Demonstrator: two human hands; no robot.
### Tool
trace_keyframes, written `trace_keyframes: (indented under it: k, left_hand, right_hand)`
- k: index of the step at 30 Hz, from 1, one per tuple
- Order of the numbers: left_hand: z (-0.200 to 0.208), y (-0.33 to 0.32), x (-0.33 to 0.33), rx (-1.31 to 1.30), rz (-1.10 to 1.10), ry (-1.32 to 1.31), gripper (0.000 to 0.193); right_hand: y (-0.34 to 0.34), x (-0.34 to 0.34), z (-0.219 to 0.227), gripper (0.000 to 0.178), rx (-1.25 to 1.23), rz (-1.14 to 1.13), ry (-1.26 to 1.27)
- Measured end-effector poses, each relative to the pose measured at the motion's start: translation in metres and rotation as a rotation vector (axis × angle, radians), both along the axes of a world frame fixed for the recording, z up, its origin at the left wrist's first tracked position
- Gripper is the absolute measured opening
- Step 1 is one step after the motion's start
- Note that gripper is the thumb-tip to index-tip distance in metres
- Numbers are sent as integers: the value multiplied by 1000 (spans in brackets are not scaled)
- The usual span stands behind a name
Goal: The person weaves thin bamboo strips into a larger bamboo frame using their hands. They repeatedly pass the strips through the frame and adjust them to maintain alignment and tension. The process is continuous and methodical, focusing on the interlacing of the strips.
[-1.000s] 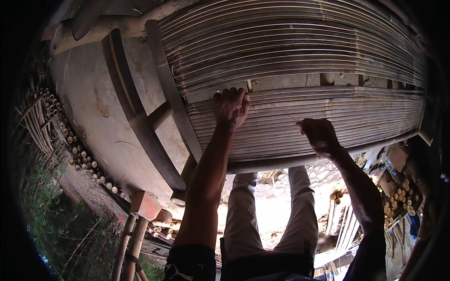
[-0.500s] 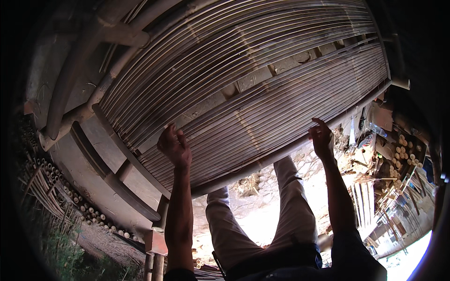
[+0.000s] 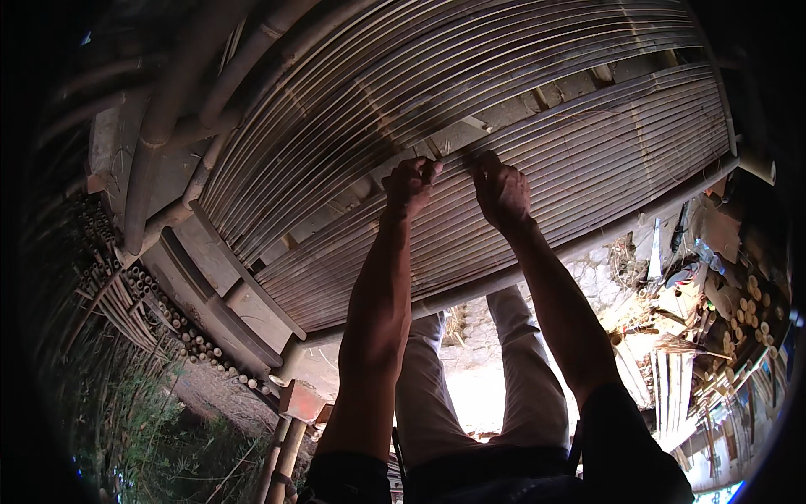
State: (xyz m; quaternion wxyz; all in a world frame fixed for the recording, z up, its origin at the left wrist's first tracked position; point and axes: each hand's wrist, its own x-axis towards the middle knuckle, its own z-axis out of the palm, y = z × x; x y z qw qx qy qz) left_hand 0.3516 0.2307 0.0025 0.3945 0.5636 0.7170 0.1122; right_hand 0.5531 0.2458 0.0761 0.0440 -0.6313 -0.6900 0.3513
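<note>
Your slatted bamboo panel spreads out in front of your legs, and you have both hands over its middle, close to the long gap that splits the slats into a near band and a far band. Your left hand is beside that gap with its fingers curled in, and your right hand sits just beside it over the near band, fingers bent too; whether either one is clamped on a slat or on something thin, you can't tell from this view, since the fingertips are dark and partly hidden. What could go wrong, I'd judge, is a nick to your bare skin if a slat edge is sharp or splintered and you slide along it. With your hands this near each other, one could also knock the other off its spot, and leaning hard on one slat might flex it or shift it out of line with its neighbours. Half a second ago your hands were well apart, the left by the gap's left part and the right near the front pole; now they have come together, and your view of the panel has shifted a little
</note>
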Motion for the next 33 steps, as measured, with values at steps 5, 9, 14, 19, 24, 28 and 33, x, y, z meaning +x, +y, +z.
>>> trace_keyframes:
  k: [5,9,14,19,24,28,33]
  left_hand:
    - [12,8,2,-136,11,-146,52]
    - [18,9,9,-80,37,-184,49]
    - [14,20,8,-344,-108,-37,44]
    - [-26,13,-7,-270,1,-54,46]
    - [-40,28,-10,-304,-164,-112,47]
    - [-22,41,-6,-457,-181,-25,36]
    - [49,-2,34,205,319,356,21]
  right_hand:
    - [62,21,25,32,145,-997,1163]
    - [93,49,27,17,169,-704,122]
    - [80,-11,-7,18,-110,-253,-392]
    - [42,-82,-26,25,-164,69,-261]
    - [61,-68,-33,28,-662,72,330]
    - [78,-66,-21,34,-823,-12,90]
    - [55,-37,0,30,-268,-7,328]
